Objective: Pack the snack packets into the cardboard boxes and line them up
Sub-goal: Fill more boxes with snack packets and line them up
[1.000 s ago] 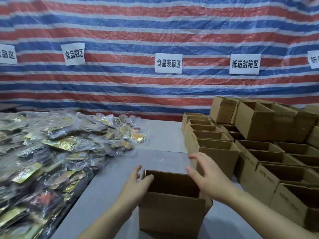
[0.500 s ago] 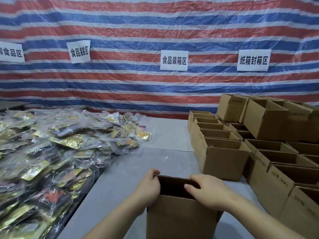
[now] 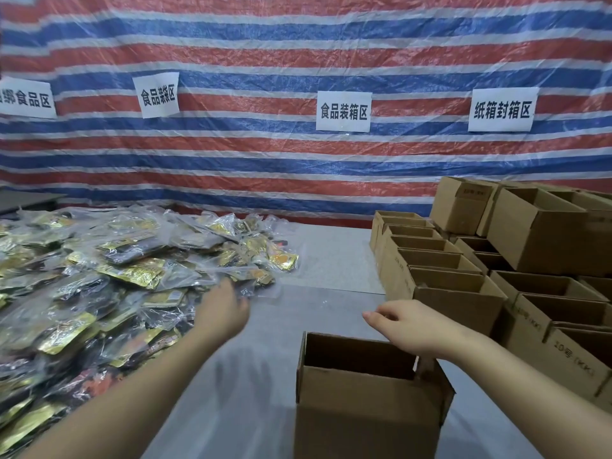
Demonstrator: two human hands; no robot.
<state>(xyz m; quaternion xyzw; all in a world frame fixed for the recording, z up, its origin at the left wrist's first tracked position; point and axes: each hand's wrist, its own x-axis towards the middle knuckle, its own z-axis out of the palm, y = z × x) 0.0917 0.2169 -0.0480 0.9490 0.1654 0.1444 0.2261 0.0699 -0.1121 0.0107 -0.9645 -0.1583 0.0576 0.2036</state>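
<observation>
Brown corrugated cardboard box (image 3: 367, 402), top open, stood on grey tabletop (image 3: 238, 376), front centre. Right hand (image 3: 410, 326) hovered over its far rim, fingers loosely curled, holding nothing. Left hand (image 3: 225, 309) reached to edge of heap of clear-bagged gold/black snack packets (image 3: 99, 286) at left; grip hidden, cannot tell. More open brown boxes (image 3: 496, 260) were lined up and stacked at right, near the front box.

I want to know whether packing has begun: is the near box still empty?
Seemingly empty: the near box stands open and only bare cardboard shows inside, though its floor is hidden. The left hand reaches toward the packets.
</observation>
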